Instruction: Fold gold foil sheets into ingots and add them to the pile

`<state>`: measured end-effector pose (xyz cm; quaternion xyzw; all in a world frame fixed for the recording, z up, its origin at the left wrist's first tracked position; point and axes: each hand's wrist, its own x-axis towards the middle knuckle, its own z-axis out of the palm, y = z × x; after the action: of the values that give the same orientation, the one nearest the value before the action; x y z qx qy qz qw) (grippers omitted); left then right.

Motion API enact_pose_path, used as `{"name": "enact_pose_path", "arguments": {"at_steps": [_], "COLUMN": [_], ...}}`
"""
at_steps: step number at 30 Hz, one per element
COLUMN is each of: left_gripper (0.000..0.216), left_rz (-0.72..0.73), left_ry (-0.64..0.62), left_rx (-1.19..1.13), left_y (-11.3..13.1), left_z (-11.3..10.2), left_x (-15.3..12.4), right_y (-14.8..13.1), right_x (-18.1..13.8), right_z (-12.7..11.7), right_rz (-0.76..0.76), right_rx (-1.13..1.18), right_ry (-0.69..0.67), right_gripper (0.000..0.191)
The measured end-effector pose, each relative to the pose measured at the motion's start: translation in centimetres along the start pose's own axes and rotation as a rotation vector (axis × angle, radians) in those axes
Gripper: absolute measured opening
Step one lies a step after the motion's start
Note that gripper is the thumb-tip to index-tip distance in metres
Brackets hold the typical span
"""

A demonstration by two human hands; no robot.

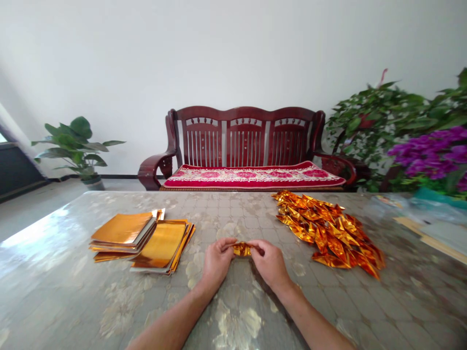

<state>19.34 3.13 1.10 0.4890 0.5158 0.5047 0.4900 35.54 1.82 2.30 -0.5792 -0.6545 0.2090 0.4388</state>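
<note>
Between my hands is a small folded piece of gold foil paper, held just above the table. My left hand pinches its left end, and my right hand pinches the right end. Both hands are closed, and the fingers cover the tips of the piece. To the left lie two overlapping stacks of flat gold foil sheets, with grey-white edges showing. On the right a heap of folded, pointed gold foil pieces spreads toward the table's front.
The table has a clear patterned cover. At its right edge lie plastic bags and pale card strips. Behind it stands a dark red wooden bench with a red floral mat. Potted plants and purple flowers flank it.
</note>
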Motion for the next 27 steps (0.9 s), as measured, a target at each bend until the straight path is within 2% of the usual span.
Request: {"name": "enact_pose_path", "arguments": {"at_steps": [10, 17, 22, 27], "left_gripper": [0.036, 0.029, 0.032, 0.026], "left_rz": [-0.060, 0.044, 0.113, 0.175], "left_ry": [-0.007, 0.001, -0.008, -0.005], "left_rx": [0.035, 0.126, 0.201, 0.299], "left_y": [0.3, -0.3, -1.0, -1.0], "left_z": [0.1, -0.1, -0.4, -0.5], "left_x": [0.0, 0.4, 0.7, 0.7], "right_y": [0.0, 0.7, 0.5, 0.2], "right_x": [0.2, 0.2, -0.1, -0.1], "right_z": [-0.4, -0.1, -0.2, -0.3], "right_rz": [0.058, 0.069, 0.044, 0.050], "right_rx": [0.055, 0.008, 0.028, 0.037], "right_ry": [-0.075, -0.038, -0.030, -0.021], "right_gripper": [0.033, 0.037, 0.025, 0.023]}}
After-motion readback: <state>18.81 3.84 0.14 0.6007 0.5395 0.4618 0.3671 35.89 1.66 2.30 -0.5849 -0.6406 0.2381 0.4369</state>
